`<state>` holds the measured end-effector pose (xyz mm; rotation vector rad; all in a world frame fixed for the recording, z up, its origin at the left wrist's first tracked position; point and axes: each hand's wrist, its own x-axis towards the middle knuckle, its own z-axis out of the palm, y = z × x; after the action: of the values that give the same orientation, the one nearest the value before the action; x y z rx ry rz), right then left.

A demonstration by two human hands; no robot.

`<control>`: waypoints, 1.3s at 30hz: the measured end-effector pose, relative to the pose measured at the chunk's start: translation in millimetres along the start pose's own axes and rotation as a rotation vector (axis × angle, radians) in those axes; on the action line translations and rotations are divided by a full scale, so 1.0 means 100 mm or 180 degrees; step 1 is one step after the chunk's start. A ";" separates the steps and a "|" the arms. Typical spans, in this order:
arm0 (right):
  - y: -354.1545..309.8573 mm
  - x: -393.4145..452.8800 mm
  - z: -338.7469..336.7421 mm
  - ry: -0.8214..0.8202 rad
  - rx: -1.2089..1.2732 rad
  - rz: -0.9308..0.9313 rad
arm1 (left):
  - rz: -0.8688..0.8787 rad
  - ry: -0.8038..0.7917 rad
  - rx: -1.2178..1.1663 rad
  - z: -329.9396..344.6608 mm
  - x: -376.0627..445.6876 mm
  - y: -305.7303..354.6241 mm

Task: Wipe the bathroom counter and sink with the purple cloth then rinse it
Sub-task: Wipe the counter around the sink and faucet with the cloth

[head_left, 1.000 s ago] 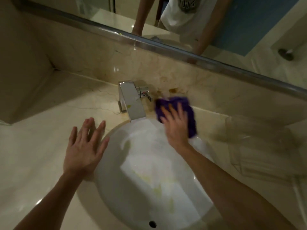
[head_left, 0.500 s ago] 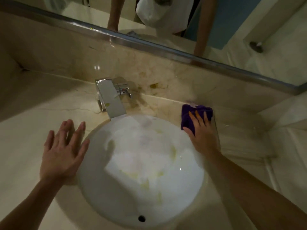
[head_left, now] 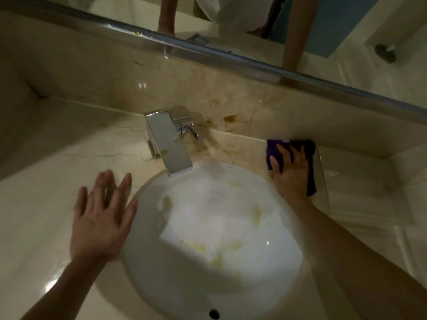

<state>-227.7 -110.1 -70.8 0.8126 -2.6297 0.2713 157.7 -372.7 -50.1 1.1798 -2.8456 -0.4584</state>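
Head view: right hand [head_left: 291, 175] presses the purple cloth [head_left: 309, 158] flat, fingers straight, on the counter [head_left: 242, 148] right of the sink [head_left: 161, 285], against the backsplash; left hand [head_left: 101, 218] is released, fingers spread, holding nothing. Suggest even pressure and overlapping strokes into the corner. Sink holds yellowish smears [head_left: 255, 214], unwiped; faucet [head_left: 168, 142] shows no water running.

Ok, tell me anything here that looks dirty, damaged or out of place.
Yellowish smears streak the white sink basin, unwiped. Brown stains mark the backsplash right of the faucet, with yellow specks on its spout. Thin cracks or veins run across the counter left of it.
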 end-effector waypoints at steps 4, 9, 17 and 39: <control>-0.60 -0.08 -0.05 0.0043 0.0447 -0.0086 | 0.0023 0.0033 -0.0034 -0.03 -0.01 0.04; -1.27 0.06 0.02 -0.0415 0.0622 -0.1423 | 0.0066 0.0133 0.0027 -0.02 -0.03 0.02; 0.30 -0.06 -0.29 -0.0706 -0.0110 -0.0453 | 0.0115 0.0179 -0.0028 0.00 -0.03 -0.01; 0.19 -0.26 -0.50 -0.0902 -0.0349 -0.2975 | 0.0131 0.0193 0.0028 0.06 -0.01 -0.03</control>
<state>-203.6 -67.4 -37.4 2.0056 -2.1468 -0.2587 159.1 -372.3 -56.7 1.1141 -2.8176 -0.4017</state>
